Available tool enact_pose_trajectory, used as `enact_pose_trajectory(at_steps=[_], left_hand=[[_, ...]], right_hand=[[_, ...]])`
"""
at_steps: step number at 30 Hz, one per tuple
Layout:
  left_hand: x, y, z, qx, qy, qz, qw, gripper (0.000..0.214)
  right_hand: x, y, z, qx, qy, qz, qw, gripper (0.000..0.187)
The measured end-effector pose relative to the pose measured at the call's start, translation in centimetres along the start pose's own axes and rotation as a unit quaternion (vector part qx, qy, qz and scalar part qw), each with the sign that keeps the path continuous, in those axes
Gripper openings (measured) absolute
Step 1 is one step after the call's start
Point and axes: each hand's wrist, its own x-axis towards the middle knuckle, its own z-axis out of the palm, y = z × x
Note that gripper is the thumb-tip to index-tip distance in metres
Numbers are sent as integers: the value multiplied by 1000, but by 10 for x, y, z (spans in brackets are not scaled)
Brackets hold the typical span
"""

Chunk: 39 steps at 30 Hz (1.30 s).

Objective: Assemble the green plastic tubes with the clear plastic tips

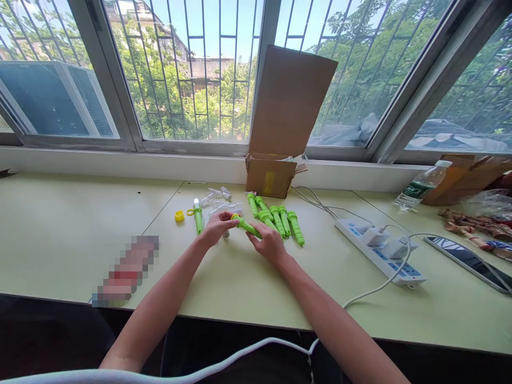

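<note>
Both my hands hold one green plastic tube (pixel 245 226) just above the pale green table (pixel 72 229). My left hand (pixel 218 226) pinches its capped end and my right hand (pixel 270 244) grips its lower end. Behind my right hand lies a row of several finished green tubes (pixel 278 218). One more green tube with a white tip (pixel 198 216) lies left of my left hand, next to a yellow cap (pixel 180 216) and a yellow ring (pixel 190 212). Clear plastic parts (pixel 218 197) lie behind my left hand.
An open cardboard box (pixel 270 173) stands at the window sill. A white power strip (pixel 380 250) with plugs and cables lies to the right, a phone (pixel 466 261) beyond it. A water bottle (pixel 420 186) and snack bags (pixel 476 224) lie at far right. A blurred object (pixel 128 269) lies at left.
</note>
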Motion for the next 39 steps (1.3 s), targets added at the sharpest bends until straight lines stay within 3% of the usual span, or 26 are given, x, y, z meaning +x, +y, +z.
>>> enact_pose_trajectory(at_steps=[6, 21, 33, 39], left_hand=[[-1, 0, 2, 6, -3, -9, 1000, 34], [2, 0, 4, 58, 34, 54, 996, 36], [3, -2, 9, 97, 48, 98, 989, 31], [3, 0, 9, 179, 65, 160, 968, 24]], right_hand=[[0, 3, 3, -4, 0, 6, 1000, 37], [-1, -1, 7, -34, 21, 36, 999, 37], [-1, -3, 6, 6, 35, 53, 998, 35], [-1, -5, 4, 22, 49, 59, 997, 35]])
